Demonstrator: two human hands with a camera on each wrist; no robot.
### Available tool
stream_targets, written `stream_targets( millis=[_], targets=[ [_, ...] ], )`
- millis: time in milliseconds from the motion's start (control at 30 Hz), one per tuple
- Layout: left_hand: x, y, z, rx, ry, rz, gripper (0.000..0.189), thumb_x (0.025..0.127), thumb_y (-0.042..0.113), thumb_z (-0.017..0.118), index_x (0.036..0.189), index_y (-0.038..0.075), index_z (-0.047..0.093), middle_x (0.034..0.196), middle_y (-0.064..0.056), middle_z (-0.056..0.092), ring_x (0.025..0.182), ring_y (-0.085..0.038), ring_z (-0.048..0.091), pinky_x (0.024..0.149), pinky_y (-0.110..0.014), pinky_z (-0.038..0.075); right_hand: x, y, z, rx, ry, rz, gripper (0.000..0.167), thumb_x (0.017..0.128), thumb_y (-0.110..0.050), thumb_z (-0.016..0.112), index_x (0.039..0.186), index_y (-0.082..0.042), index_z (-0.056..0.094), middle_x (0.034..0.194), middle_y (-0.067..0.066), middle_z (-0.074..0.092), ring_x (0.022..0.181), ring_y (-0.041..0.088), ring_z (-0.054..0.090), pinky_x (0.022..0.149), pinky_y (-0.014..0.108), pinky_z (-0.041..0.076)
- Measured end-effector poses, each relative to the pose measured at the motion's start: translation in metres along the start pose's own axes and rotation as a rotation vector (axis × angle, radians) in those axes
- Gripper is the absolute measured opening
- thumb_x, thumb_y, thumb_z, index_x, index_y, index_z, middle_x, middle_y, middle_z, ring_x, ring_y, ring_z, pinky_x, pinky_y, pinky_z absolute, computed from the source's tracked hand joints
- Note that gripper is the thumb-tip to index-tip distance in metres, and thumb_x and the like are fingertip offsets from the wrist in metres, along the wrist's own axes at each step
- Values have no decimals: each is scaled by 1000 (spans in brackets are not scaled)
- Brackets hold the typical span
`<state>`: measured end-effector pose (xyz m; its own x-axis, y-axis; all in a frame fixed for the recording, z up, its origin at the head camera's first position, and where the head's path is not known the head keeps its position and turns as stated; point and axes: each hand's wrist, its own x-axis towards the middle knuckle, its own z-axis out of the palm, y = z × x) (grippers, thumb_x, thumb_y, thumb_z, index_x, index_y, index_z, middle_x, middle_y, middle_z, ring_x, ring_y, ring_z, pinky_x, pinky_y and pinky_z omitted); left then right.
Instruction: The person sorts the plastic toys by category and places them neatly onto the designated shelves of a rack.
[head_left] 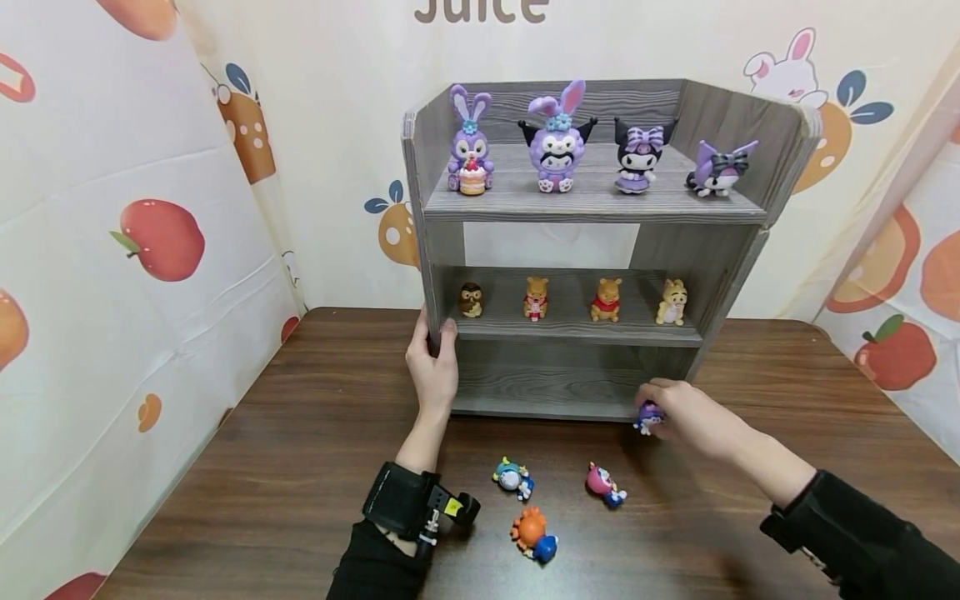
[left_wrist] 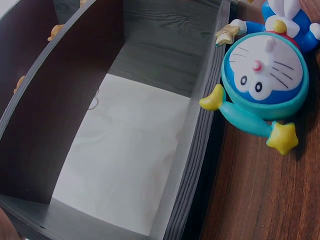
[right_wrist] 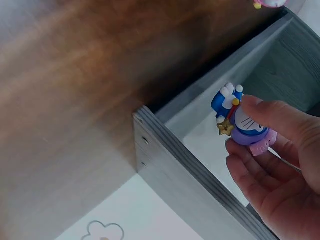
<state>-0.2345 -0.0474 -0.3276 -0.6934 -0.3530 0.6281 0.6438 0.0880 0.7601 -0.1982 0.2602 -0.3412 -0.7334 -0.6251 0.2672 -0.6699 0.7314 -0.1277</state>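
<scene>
My left hand (head_left: 435, 367) grips the left side panel of the grey wooden shelf (head_left: 540, 329), thumb at its front edge; only a sliver of that hand shows in the left wrist view. With thumb and fingers, my right hand (head_left: 690, 417) pinches a small Doraemon figurine (right_wrist: 245, 122) in a purple hood, in front of the shelf's lower right corner. On the table before the shelf lie a Doraemon figurine in a teal hood (head_left: 512, 478), one in a pink hood (head_left: 604, 485) and one with an orange, knobbed hood (head_left: 532, 533).
Several purple and black figurines, among them a bunny with a cake (head_left: 471, 162), stand on the top tier. The middle tier bears an owl figurine (head_left: 471, 300), two bear figurines (head_left: 605, 302) and a pale yellow figurine (head_left: 672, 302). Fruit-printed cloth hangs behind the brown table (head_left: 337, 400).
</scene>
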Motion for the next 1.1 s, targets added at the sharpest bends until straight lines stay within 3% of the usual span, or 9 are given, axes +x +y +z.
stream_targets(
  millis=[167, 367, 600, 733, 933, 1100],
  targets=[
    [0, 0, 0, 0, -1, 3, 40, 86, -3, 47, 125, -7, 45, 110, -25, 55, 87, -24, 54, 73, -24, 42, 14, 4, -5, -46, -5, 43, 24, 63, 7, 70, 82, -1, 58, 75, 1, 54, 68, 14, 52, 59, 32, 45],
    [0, 1, 0, -4, -1, 6, 40, 85, -3, 47, 125, -7, 45, 109, -25, 55, 84, -21, 53, 72, -23, 41, 28, 10, -2, -161, -24, 13, 23, 62, 7, 71, 77, 0, 56, 65, 1, 51, 58, 14, 51, 51, 30, 42],
    [0, 1, 0, 2, 1, 3, 40, 85, -3, 47, 125, -8, 45, 107, -26, 56, 83, -21, 54, 71, -23, 42, 36, 13, 5, -199, -68, 93, 20, 62, 8, 67, 71, -2, 52, 59, 2, 45, 49, 14, 45, 42, 30, 36],
    [0, 0, 0, 0, -3, 1, 40, 85, -3, 48, 125, -7, 45, 112, -25, 55, 89, -24, 54, 74, -24, 41, 38, 15, 7, -212, -79, 112, 19, 63, 8, 66, 72, -1, 53, 62, 4, 47, 51, 16, 47, 43, 31, 37],
    [0, -1, -1, 1, -4, 4, 40, 86, -3, 48, 125, -7, 45, 108, -26, 56, 82, -19, 53, 70, -23, 41, 39, 17, 9, -236, -88, 134, 20, 63, 7, 68, 75, -1, 55, 67, 6, 50, 58, 20, 52, 47, 32, 41],
    [0, -1, -1, 1, -6, 1, 41, 86, -3, 48, 126, -7, 44, 109, -26, 55, 84, -21, 53, 71, -23, 41, 40, 18, 11, -255, -107, 150, 18, 65, 8, 66, 78, 1, 56, 67, 7, 51, 62, 24, 53, 50, 35, 42]
  ],
)
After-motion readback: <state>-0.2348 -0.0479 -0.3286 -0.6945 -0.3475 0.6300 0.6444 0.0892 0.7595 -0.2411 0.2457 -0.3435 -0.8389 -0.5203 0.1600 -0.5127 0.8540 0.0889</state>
